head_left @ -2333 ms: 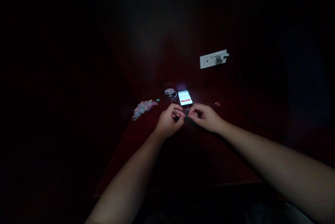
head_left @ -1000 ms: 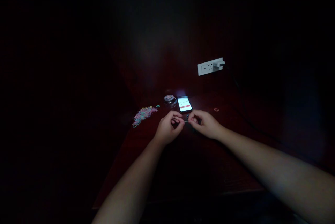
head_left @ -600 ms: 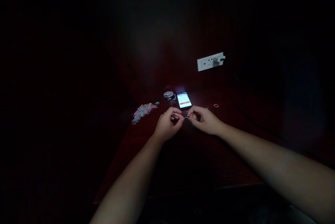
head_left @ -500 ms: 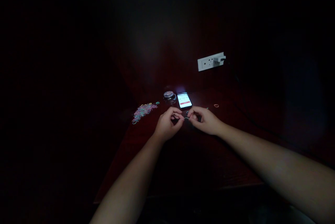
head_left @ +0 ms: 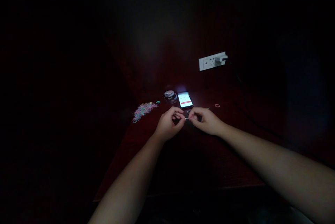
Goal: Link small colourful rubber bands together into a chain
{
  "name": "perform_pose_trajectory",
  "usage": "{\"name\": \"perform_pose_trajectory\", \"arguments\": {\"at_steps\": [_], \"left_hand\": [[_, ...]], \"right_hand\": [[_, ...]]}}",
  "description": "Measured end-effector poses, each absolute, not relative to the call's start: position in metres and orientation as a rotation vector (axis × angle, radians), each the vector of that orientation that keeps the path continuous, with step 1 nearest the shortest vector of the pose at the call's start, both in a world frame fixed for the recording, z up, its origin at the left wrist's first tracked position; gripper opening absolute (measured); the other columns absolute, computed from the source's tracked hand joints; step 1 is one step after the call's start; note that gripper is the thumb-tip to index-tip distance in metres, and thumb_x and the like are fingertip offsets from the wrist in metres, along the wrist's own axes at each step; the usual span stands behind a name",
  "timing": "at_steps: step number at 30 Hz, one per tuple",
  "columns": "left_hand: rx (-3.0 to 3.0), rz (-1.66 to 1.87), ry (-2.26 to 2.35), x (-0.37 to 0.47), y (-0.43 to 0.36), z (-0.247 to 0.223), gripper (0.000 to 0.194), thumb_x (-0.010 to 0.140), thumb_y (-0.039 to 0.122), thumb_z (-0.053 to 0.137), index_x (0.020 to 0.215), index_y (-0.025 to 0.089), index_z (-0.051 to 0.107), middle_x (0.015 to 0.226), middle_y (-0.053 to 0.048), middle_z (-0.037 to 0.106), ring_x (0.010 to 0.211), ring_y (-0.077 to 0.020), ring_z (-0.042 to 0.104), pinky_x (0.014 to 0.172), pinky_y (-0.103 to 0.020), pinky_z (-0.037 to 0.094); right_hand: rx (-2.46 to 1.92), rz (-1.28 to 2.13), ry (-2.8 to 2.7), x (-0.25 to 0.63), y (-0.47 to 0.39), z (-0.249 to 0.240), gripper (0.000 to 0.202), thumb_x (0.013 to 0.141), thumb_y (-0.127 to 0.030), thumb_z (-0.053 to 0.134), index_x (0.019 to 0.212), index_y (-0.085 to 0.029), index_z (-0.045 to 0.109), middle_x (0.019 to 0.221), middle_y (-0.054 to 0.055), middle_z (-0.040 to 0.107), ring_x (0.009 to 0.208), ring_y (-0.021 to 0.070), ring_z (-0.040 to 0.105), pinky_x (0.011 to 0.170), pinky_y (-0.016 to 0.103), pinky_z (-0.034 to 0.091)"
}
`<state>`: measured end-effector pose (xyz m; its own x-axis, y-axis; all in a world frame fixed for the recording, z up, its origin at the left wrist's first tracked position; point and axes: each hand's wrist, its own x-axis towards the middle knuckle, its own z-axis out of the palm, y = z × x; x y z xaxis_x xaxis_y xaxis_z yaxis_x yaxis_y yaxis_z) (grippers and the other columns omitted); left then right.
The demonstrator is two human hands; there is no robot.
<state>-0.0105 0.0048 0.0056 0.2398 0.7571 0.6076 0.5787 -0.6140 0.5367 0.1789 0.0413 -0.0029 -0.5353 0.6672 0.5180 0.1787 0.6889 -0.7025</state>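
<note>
The held item was a thin, pale band [head_left: 186, 118], narrow and nearly straight over the short length that showed; its material could not be confirmed. It was located between the two hands, above the middle of the table [head_left: 125, 157]. The left hand [head_left: 169, 124] was clamped, thumb against fingertip, on its left end; the right hand [head_left: 205, 120] was clamped likewise on its right end. Toward the far left corner lay a loose, tangled pile [head_left: 143, 110] of slender loops in pink, blue-green and yellow, with a green loop [head_left: 158, 102] at its right side. A rounded, transparent jar [head_left: 170, 98] with a pale lid stood near the far edge, just beside a flat, rectangular phone [head_left: 185, 101] with a lit screen. A pale ring [head_left: 188, 112] lay near the phone's lower edge, partly hidden by the right hand, and an orange ring [head_left: 217, 105] lay to the right. Count: one held band, one jar, one phone, one orange ring; the loops in the pile were too small and overlapped to count. The table was dark red, with a faint grain toward its near edge. The room was dark. A white socket panel [head_left: 206, 63] was mounted on the dark red wall [head_left: 170, 53], with one white plug [head_left: 222, 58] inserted and a dark cable [head_left: 239, 78] trailing from it.
</note>
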Motion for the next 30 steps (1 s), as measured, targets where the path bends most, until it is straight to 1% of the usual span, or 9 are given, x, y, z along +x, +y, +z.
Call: {"name": "perform_pose_trajectory", "arguments": {"at_steps": [8,16,23,28,30], "left_hand": [[2.304,1.272,1.276,-0.0098,0.0031,0.0057,0.025,0.077,0.017,0.062,0.101,0.019,0.054,0.086,-0.002,0.069,0.077,-0.0128,0.064,0.071,-0.026,0.047],[2.307,1.259,1.295,-0.0108,0.0040,0.0042,0.027,0.076,0.016,0.062,0.101,0.020,0.055,0.082,-0.001,0.068,0.073,-0.0123,0.063,0.070,-0.026,0.047],[2.326,1.220,1.286,-0.0096,0.0026,0.0059,0.025,0.075,0.015,0.061,0.100,0.019,0.057,0.079,-0.001,0.067,0.071,-0.0119,0.061,0.068,-0.024,0.047],[2.329,1.215,1.286,-0.0096,0.0029,0.0052,0.025,0.077,0.019,0.063,0.102,0.019,0.061,0.083,-0.002,0.068,0.074,-0.0126,0.061,0.069,-0.025,0.047],[2.319,1.216,1.299,-0.0099,0.0031,0.0049,0.022,0.078,0.023,0.064,0.100,0.019,0.064,0.084,-0.003,0.068,0.074,-0.0130,0.062,0.068,-0.025,0.048]], "right_hand": [[-0.652,0.765,-2.071,0.1789,0.0409,-0.0026,0.005,0.078,-0.019,0.055,0.079,-0.015,0.058,0.064,-0.001,0.050,0.056,0.0105,0.045,0.053,0.024,0.037],[-0.664,0.760,-2.066,0.1790,0.0403,-0.0019,0.007,0.080,-0.022,0.055,0.077,-0.017,0.057,0.062,-0.002,0.050,0.057,0.0109,0.045,0.055,0.024,0.038],[-0.714,0.685,-2.043,0.1789,0.0406,-0.0017,0.008,0.083,-0.022,0.051,0.079,-0.017,0.053,0.065,-0.002,0.048,0.057,0.0104,0.043,0.054,0.024,0.035],[-0.703,0.697,-2.042,0.1783,0.0424,-0.0046,0.008,0.086,-0.023,0.049,0.082,-0.017,0.053,0.069,-0.001,0.052,0.060,0.0114,0.045,0.056,0.024,0.036],[-0.701,0.702,-2.051,0.1780,0.0434,-0.0060,0.009,0.086,-0.023,0.049,0.082,-0.017,0.053,0.070,0.000,0.053,0.061,0.0118,0.047,0.056,0.024,0.037]]}}
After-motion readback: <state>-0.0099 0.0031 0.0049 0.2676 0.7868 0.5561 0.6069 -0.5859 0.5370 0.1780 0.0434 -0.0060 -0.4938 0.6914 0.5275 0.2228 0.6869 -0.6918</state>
